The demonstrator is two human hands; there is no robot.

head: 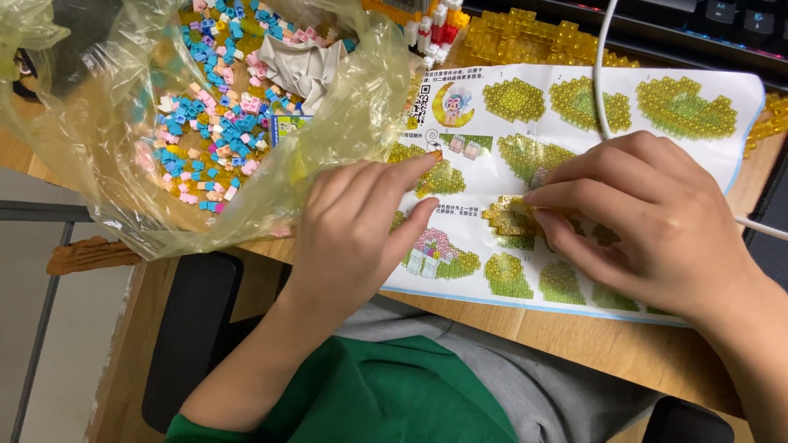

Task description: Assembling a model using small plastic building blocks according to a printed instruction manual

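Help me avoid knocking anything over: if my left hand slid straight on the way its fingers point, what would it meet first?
Probably the small yellow brick piece pinched by your right hand. Your left hand points right across the instruction sheet, with only paper between, though depth is unclear.

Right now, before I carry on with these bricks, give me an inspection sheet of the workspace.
Surface: wooden desk, mostly covered.
Job's things: small yellow brick cluster lying on the instruction sheet.
Clutter: yellowish plastic bag spread open, holding loose blue, pink and white bricks; larger yellow brick piece behind the sheet.
Hands: right hand pinches the cluster; left hand rests fingertips on the sheet.
Cables: white cable crosses the sheet.
Surroundings: keyboard at the far edge.
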